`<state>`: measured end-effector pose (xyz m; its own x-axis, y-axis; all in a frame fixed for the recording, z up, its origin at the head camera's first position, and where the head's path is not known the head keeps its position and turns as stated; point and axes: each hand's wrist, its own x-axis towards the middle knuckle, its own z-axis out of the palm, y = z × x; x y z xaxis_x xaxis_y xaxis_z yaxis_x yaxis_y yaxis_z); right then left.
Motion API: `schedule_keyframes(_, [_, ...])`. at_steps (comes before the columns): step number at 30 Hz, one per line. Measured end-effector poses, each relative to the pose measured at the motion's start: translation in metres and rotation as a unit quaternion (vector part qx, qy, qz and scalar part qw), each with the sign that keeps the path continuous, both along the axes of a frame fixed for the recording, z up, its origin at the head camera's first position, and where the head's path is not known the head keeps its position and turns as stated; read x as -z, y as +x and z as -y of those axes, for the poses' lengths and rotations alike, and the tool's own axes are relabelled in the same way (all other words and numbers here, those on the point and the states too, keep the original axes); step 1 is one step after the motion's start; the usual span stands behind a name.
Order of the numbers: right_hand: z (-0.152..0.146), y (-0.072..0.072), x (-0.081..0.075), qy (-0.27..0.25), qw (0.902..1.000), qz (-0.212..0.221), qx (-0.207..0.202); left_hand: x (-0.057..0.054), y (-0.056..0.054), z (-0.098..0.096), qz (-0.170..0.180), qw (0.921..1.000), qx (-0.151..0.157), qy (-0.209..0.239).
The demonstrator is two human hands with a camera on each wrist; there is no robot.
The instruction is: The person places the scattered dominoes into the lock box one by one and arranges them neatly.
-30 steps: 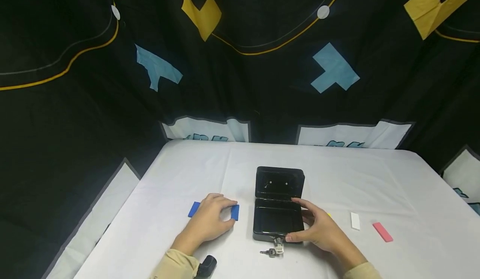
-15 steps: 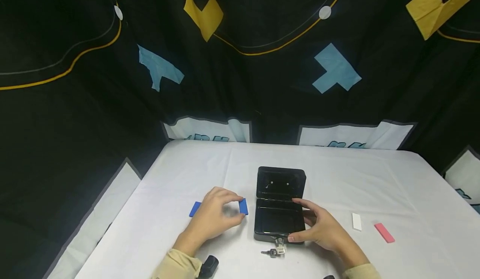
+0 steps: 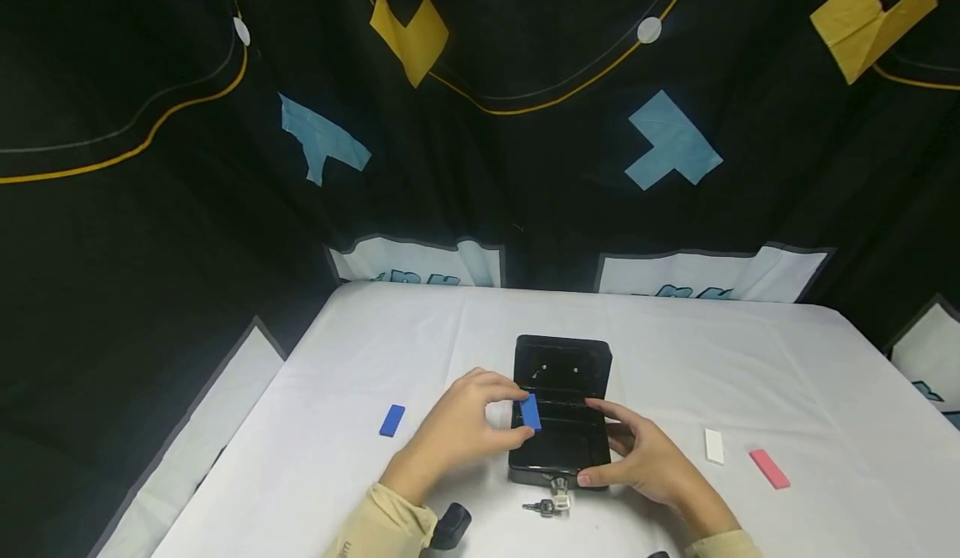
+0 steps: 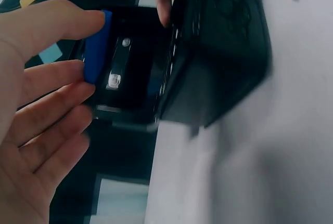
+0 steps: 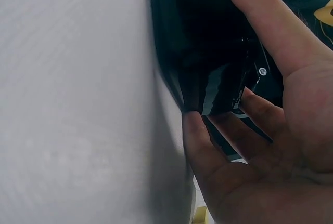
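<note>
My left hand (image 3: 468,420) pinches a small flat blue block (image 3: 531,412) between thumb and fingertips, over the left part of a black metal cash box (image 3: 558,449). In the left wrist view the blue block (image 4: 97,47) stands on edge between thumb and fingers, with the box's raised lid (image 4: 130,63) behind it. The cash box lies with its lid up on the white table. My right hand (image 3: 637,462) holds the box by its right side, thumb at the front corner and fingers toward the back. A key (image 3: 542,507) hangs at the lock in front.
Another blue block (image 3: 392,420) lies on the white tablecloth (image 3: 360,358) to the left. A white block (image 3: 714,446) and a pink block (image 3: 769,468) lie to the right. Something yellow (image 5: 200,215) peeks out at the bottom of the right wrist view. Dark curtains hang behind the table.
My left hand has lifted the blue block off the table and carried it right, over the box. The other blue block now shows fully. The right hand keeps its hold on the box.
</note>
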<state>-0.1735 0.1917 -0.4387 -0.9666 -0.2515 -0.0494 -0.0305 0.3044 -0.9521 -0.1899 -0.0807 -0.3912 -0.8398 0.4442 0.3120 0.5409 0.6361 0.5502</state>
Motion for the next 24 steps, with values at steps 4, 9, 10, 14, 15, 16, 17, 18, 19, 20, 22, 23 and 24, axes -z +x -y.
schedule_keyframes(4, [-0.002,-0.001,0.000,-0.008,0.9999,0.002,-0.010,0.000,-0.004,-0.015,0.041,0.9990,0.019,0.000])
schedule_keyframes(9, [-0.004,-0.001,0.002,-0.014,0.9997,-0.001,-0.022,0.009,-0.010,-0.031,0.039,0.9973,0.060,-0.014])
schedule_keyframes(10, [-0.005,-0.001,0.002,-0.016,0.9996,-0.002,-0.024,0.012,-0.011,-0.033,0.034,0.9970,0.068,-0.016])
schedule_keyframes(14, [-0.006,-0.002,0.002,-0.020,0.9993,-0.004,-0.030,0.019,-0.016,-0.043,0.027,0.9964,0.080,-0.007])
schedule_keyframes(15, [-0.006,-0.002,0.002,-0.022,0.9993,-0.003,-0.031,0.021,-0.017,-0.045,0.028,0.9964,0.080,-0.005])
schedule_keyframes(16, [-0.006,-0.002,0.002,-0.022,0.9992,-0.003,-0.032,0.023,-0.018,-0.047,0.031,0.9964,0.079,-0.005])
schedule_keyframes(17, [-0.007,-0.002,0.002,-0.023,0.9992,-0.004,-0.033,0.024,-0.019,-0.049,0.033,0.9965,0.077,-0.006])
schedule_keyframes(18, [-0.007,-0.002,0.002,-0.025,0.9992,-0.003,-0.033,0.025,-0.019,-0.051,0.039,0.9964,0.075,-0.006])
schedule_keyframes(19, [-0.007,-0.003,0.002,-0.027,0.9991,-0.002,-0.033,0.027,-0.020,-0.053,0.041,0.9965,0.073,-0.009])
schedule_keyframes(20, [-0.007,-0.003,0.002,-0.030,0.9989,-0.002,-0.035,0.028,-0.021,-0.054,0.042,0.9964,0.072,-0.012])
schedule_keyframes(22, [-0.008,-0.003,0.003,-0.035,0.9987,-0.002,-0.036,0.031,-0.021,-0.058,0.045,0.9963,0.069,-0.022])
schedule_keyframes(23, [-0.008,-0.003,0.003,-0.036,0.9987,-0.003,-0.037,0.033,-0.022,-0.059,0.047,0.9963,0.067,-0.026])
schedule_keyframes(24, [-0.008,-0.003,0.004,-0.038,0.9986,-0.003,-0.037,0.034,-0.022,-0.061,0.048,0.9962,0.066,-0.031])
